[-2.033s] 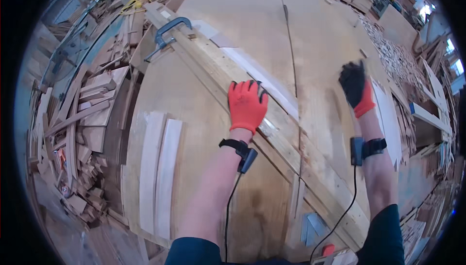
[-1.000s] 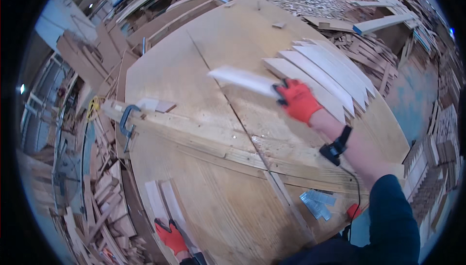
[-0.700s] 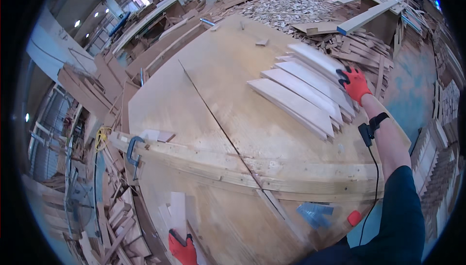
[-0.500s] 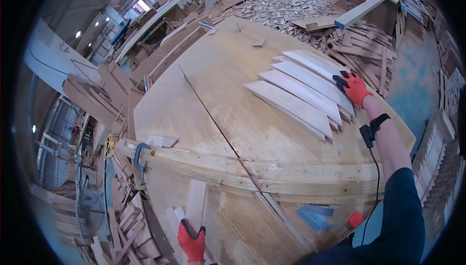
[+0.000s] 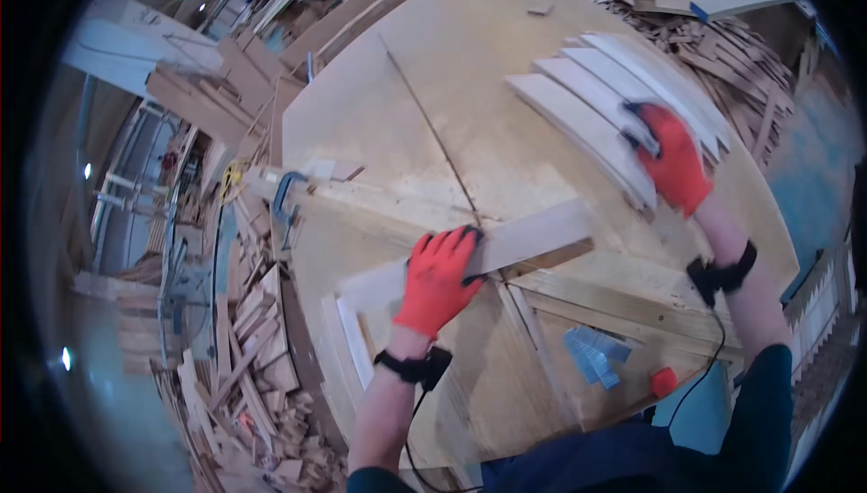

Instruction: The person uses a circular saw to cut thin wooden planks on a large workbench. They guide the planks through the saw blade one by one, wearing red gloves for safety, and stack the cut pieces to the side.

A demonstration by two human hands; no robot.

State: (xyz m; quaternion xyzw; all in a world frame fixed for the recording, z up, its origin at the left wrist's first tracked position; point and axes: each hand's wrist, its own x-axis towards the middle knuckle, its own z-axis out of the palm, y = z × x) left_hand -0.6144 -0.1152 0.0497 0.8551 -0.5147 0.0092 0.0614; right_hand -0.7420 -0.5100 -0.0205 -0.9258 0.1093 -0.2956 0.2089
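Head view: A worker's left hand (image 5: 438, 281), in a red glove with black fingers, grasps a pale, flat, straight-edged wooden board (image 5: 537, 233) near its middle, over a broad, light-brown wooden tabletop (image 5: 488, 51) in a cluttered woodshop. The board slants up to the right across a long, yellowish wooden beam (image 5: 605, 303) and a thin, dark, straight slit (image 5: 424, 118); whether it touches the beam cannot be told.

At upper right, the right hand (image 5: 673, 159), in a matching glove, has its fingers bent over a row of whitish boards with pointed ends (image 5: 587, 123); blur leaves unclear whether it grips one. Another narrow, whitish board (image 5: 354, 339) lies near the tabletop's left edge, below the held board's left end.

A blue-grey metal C-clamp (image 5: 285, 197) sits on the beam's left end, near a few small, pale wood pieces (image 5: 334, 170). Toward the worker lie overlapping silver-grey flat pieces (image 5: 594, 356) and, near the edge, a small red object (image 5: 664, 382). Reddish-brown wood offcuts (image 5: 257, 348) heap up beyond the tabletop's left side, near a coiled yellow cord (image 5: 233, 177); more brown scrap wood (image 5: 736, 73) is piled past the far right edge.
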